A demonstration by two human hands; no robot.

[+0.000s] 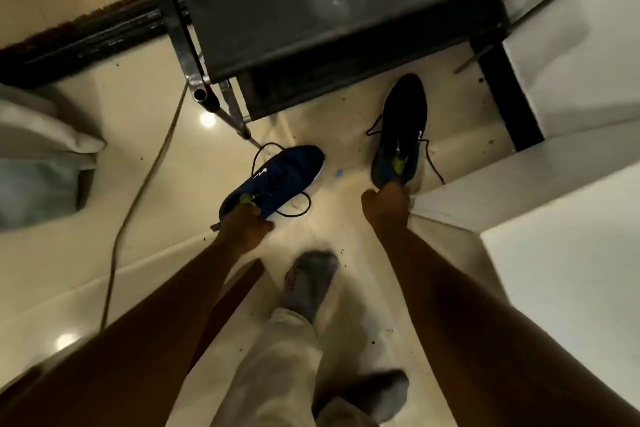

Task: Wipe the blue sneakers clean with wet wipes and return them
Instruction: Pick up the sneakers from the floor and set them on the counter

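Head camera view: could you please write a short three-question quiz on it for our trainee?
1. True or false: the left sneaker and the right sneaker are on the person's feet.
2. Where do the left hand and the right hand grip them? A the toe; B the heel end; C the lace tips.
3. Fill in: the cable on the floor lies to the ___ of both sneakers.
Key: 1 false; 2 B; 3 left.

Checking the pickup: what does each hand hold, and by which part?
The left hand grips the left sneaker at its heel collar; the right hand grips the right sneaker likewise.
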